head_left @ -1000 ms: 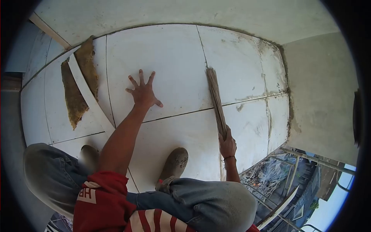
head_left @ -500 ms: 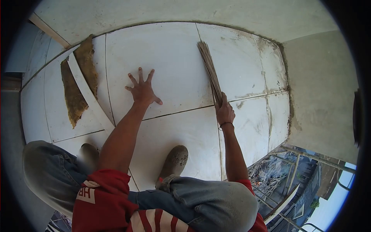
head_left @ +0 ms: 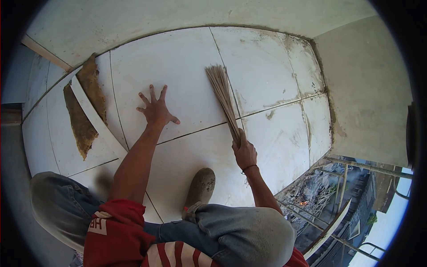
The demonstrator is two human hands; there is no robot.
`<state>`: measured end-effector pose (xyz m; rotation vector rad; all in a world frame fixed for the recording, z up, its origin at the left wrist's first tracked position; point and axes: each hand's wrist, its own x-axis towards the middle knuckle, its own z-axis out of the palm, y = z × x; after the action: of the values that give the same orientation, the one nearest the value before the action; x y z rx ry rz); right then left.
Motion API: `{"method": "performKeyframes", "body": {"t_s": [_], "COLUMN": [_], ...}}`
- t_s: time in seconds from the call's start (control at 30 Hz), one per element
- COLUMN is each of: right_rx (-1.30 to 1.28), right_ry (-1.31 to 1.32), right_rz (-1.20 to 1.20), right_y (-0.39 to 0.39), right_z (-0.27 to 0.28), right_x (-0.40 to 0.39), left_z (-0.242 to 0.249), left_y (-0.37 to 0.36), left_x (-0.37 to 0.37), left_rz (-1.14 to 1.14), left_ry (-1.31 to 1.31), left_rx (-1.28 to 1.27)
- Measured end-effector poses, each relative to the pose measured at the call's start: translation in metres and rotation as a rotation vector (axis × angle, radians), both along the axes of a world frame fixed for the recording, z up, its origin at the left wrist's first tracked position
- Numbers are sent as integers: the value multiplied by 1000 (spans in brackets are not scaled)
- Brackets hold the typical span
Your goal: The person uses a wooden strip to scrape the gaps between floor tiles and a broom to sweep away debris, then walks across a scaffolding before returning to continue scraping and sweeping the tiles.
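Note:
My right hand [head_left: 244,150] is wrapped round the lower end of a stick broom [head_left: 223,95], a bundle of thin brown sticks. Its far end fans out over the large white floor tiles [head_left: 178,53]. My left hand [head_left: 156,110] is open, fingers spread, at the tiles to the left of the broom; it holds nothing. Further left lie ragged brown sheet pieces [head_left: 81,122] with a long pale strip [head_left: 95,113] lying across them.
Plain walls [head_left: 364,80] border the floor at the back and right. A boot [head_left: 200,187] stands on the tiles near me. Beyond the floor's open right edge are metal scaffold bars [head_left: 340,189] and, lower down, a smoking debris pile with a small fire [head_left: 304,203].
The broom and my right hand have moved to the left and a little nearer me. My left hand stays spread; the whole view has shifted slightly.

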<state>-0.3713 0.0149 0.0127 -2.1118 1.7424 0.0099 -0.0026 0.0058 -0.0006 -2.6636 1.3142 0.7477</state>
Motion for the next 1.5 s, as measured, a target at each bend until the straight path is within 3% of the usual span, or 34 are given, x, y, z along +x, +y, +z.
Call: {"method": "performKeyframes", "body": {"t_s": [0.07,0.2,0.3,0.33,0.43,0.6,0.67,0.73,0.8,0.93,1.0,1.13,1.23,1.3,1.33,1.37,1.4,1.5], "right_rx": [12,46,58,58,-86,-180,-183,-215,-246,-226,-124,59,49,-34,-34,32,96,107], "right_ry": [20,46,-3,-3,3,147,98,101,60,-23,-125,-195,-207,-435,-435,-598,-759,-867], "right_rz": [59,-231,49,35,-230,-340,-383,-425,-436,-370,-153,63,26,-3,-14,-43,-70,11], "right_y": [-5,-23,15,20,21,76,89,92,88,74,77,83,77,70,63,55,45,15], "right_z": [3,-11,-9,-10,-24,-32,-31,-24,-33,-71,-56,-26,-3,-4,6,18,34,72], "right_x": [-11,-22,-4,-9,-28,-48,-44,-24,-15,-11,11,56,89,103,113,121,129,149], "left_z": [-5,-6,-3,-3,-2,-2,-19,-24,-28,-14,-13,-27,-25,-12,-4,4,5,10], "left_y": [3,8,7,6,1,8,16,28,53,98,111,131,128,121,113,102,89,44], "left_x": [1,1,-1,-1,0,4,17,43,69,116,125,138,157,159,157,154,147,93], "left_rz": [-3,-9,-13,-12,-10,-45,69,393,513,830,1025,993,1023,997,1045,1092,1082,957], "left_ry": [13,-1,6,4,1,-24,3,103,-295,-537,-444,-345,-302,-232,-152,-70,-65,201], "left_rx": [-26,-31,-25,-26,-30,-34,-279,-536,-648,-483,-341,-395,-406,-425,-509,-595,-596,-974]}}
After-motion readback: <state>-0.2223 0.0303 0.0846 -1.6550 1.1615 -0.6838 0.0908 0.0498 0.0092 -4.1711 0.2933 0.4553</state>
